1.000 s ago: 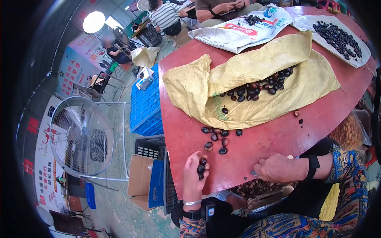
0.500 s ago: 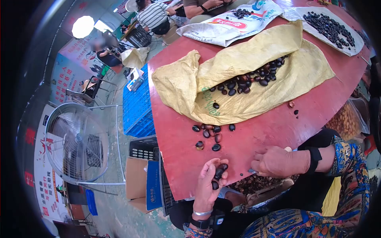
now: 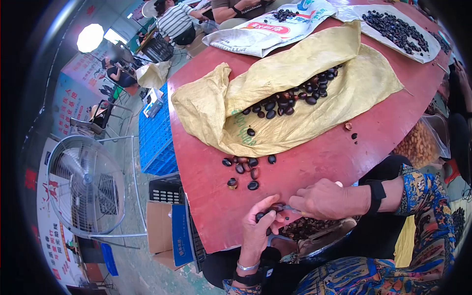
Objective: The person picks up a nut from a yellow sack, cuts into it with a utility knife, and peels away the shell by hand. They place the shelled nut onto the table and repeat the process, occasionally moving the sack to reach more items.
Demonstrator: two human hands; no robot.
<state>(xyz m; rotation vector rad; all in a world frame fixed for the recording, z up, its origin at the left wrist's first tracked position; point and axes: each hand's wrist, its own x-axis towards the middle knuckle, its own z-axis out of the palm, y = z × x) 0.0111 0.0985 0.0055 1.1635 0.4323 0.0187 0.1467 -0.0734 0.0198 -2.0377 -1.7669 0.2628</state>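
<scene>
My left hand [image 3: 256, 227] is closed around several dark nuts [image 3: 265, 215] at the table's front edge. Close against it on the right, my right hand [image 3: 327, 199] is closed on a small tool, whose blade [image 3: 291, 209] meets a nut in my left fingers; most of the tool is hidden. Loose dark nuts [image 3: 253, 185] lie on the red table [image 3: 211, 216] beyond my left hand. A yellow sack [image 3: 314, 128] lies folded open behind them, with more dark nuts [image 3: 283, 102] in it. Below my hands, a container holds dark shell pieces [image 3: 307, 228].
A white sack [image 3: 236, 40] and a pale sheet with dark nuts [image 3: 396, 30] lie at the back. People [image 3: 177, 22] sit beyond the table. A floor fan [image 3: 87, 179], blue crate [image 3: 156, 142] and cardboard box [image 3: 160, 228] stand left. A bag of brown kernels [image 3: 418, 145] is right.
My right hand has moved left to my left hand, and the blade now meets a nut there. The view has shifted slightly, so the table and sacks appear farther left.
</scene>
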